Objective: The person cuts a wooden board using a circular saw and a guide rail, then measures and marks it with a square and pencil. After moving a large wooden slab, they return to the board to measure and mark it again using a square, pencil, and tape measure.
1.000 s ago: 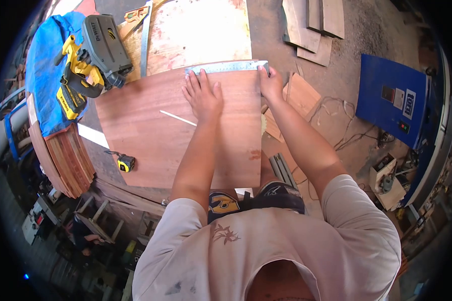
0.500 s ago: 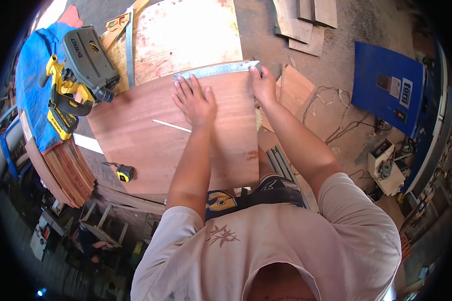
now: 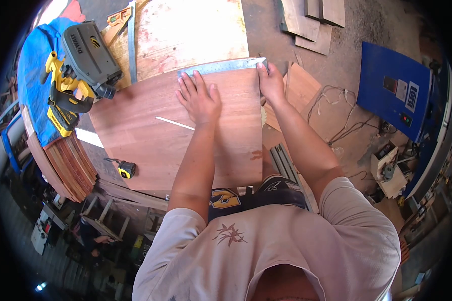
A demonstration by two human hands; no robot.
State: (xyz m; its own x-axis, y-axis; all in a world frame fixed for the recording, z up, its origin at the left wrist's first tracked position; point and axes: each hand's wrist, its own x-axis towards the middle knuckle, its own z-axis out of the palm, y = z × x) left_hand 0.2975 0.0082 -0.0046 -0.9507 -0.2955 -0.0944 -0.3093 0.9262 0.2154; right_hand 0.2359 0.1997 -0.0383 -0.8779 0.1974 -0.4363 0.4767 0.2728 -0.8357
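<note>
A broad reddish-brown wooden board [image 3: 150,150] lies in front of me, with a steel ruler [image 3: 226,65] along its far edge. My left hand [image 3: 200,103] rests flat on the board, fingers spread, its fingertips at the ruler's lower edge. At the board's far right corner, my right hand [image 3: 271,84] grips the ruler's end, thumb on top; its other fingers are mostly hidden beyond the board's edge. A white pencil-like stick [image 3: 173,123] lies left of my left forearm. Near the board's left edge sits a yellow and black tape measure [image 3: 126,169].
A yellow and black DeWalt cordless tool [image 3: 68,95] stands on a blue cloth [image 3: 31,90] at left. Beyond the board are a pale stained panel [image 3: 186,30] and a combination square [image 3: 132,45]. A blue machine panel [image 3: 386,80], loose cables [image 3: 331,95] and wood offcuts [image 3: 314,37] are at right.
The whole view has shifted slightly. Both hands keep their places at the ruler, with the right thumb still at its end. Nothing was picked up or let go.
</note>
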